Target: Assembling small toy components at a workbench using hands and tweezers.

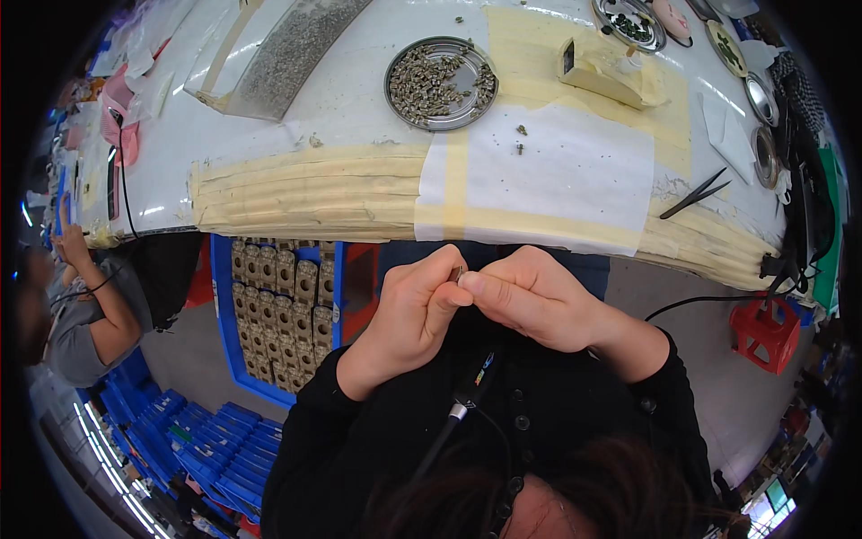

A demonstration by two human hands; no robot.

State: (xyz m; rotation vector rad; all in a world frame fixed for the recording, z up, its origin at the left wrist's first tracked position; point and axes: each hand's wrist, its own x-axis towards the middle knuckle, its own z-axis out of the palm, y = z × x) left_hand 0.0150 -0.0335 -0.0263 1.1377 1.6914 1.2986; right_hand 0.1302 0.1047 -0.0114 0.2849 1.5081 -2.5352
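Note:
Just off the table's front edge, my two hands meet fingertip to fingertip. A small metal part (460, 273) shows between them, too little of it visible to tell its kind. My left hand (417, 295) pinches it between thumb and forefinger. My right hand (537, 296) is closed, its thumb and curled forefinger pressed at the same spot. Beyond them, a round metal dish (491, 108) holds many small metal parts. Two more loose small metal parts (521, 131) lie on the white paper sheet (575, 175) taped to the table.
Black tweezers (696, 194) lie at right. A tape-covered block (611, 74) and a clear bin of small pieces (287, 58) stand farther back. Below the table, a blue crate (224, 310) holds rows of metal-coloured parts. A red stool (765, 332) is at right; another person (94, 314) sits at left.

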